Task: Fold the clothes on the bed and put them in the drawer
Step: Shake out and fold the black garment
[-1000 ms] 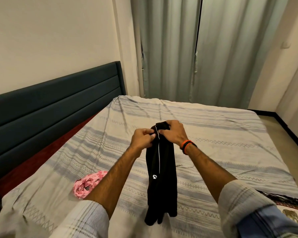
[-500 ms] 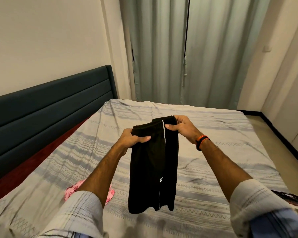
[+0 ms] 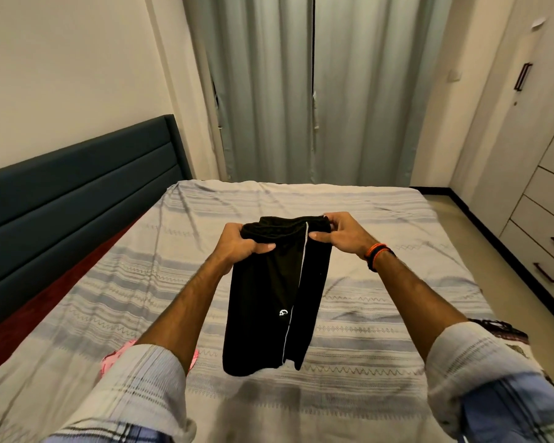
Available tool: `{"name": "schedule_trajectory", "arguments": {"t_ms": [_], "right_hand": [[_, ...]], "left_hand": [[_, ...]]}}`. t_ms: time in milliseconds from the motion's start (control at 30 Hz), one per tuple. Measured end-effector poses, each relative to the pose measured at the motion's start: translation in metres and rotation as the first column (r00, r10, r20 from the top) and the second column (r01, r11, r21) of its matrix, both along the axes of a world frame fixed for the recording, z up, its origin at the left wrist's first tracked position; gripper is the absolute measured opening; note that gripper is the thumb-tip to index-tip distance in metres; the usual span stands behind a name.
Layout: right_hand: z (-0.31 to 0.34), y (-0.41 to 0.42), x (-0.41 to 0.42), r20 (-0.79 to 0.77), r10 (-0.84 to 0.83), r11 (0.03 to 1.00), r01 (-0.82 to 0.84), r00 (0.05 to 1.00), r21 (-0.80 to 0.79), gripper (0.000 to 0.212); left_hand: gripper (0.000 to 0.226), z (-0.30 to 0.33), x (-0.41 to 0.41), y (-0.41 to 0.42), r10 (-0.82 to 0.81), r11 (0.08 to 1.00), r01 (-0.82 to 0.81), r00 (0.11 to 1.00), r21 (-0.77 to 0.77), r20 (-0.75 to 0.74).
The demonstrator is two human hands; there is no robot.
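We hold a pair of black shorts (image 3: 271,302) up in the air above the bed (image 3: 381,282), gripping them by the waistband with both hands. Our left hand (image 3: 242,243) curls around the left end of the waistband, thumb across the front of the cloth, and our right hand (image 3: 341,233) pinches the right end, with fingers behind and thumb in front. The shorts hang straight down between our forearms, clear of the striped bedspread, with a thin white stripe running down one side and a small white logo near the lower part. An orange and black band (image 3: 378,254) sits on our right wrist. Behind our left forearm a pink garment (image 3: 109,361) lies on the bed, mostly hidden by the sleeve. A dark patterned cloth (image 3: 499,327) shows at the bed's right edge. At the far right stands a cabinet of drawers (image 3: 544,238) with dark handles, all closed, and grey curtains (image 3: 301,91) hang beyond the bed.
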State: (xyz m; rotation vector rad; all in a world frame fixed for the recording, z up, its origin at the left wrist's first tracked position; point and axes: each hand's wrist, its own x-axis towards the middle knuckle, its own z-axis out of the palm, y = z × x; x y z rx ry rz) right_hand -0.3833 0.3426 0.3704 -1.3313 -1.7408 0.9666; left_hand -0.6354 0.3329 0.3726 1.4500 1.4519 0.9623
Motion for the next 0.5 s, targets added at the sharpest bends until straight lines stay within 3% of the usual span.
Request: {"name": "schedule_trajectory", "arguments": {"t_ms": [333, 400, 500], "right_hand": [[-0.015, -0.021, 0.021, 0.126, -0.294, 0.951, 0.278, 0.947, 0.133, 0.034], [-0.017, -0.025, 0.026, 0.124, -0.311, 0.949, 0.302, 0.942, 0.087, 0.035], [-0.021, -0.03, 0.032, -0.001, -0.264, 0.958, 0.262, 0.964, -0.119, 0.034]], "left_hand": [[0.055, -0.022, 0.029, 0.009, 0.049, 0.997, -0.03, 0.959, 0.074, -0.278], [0.058, -0.027, 0.036, 0.006, 0.085, 0.994, -0.06, 0.946, 0.088, -0.313], [0.063, -0.032, 0.045, 0.0, 0.114, 0.993, -0.088, 0.918, 0.085, -0.381]]}}
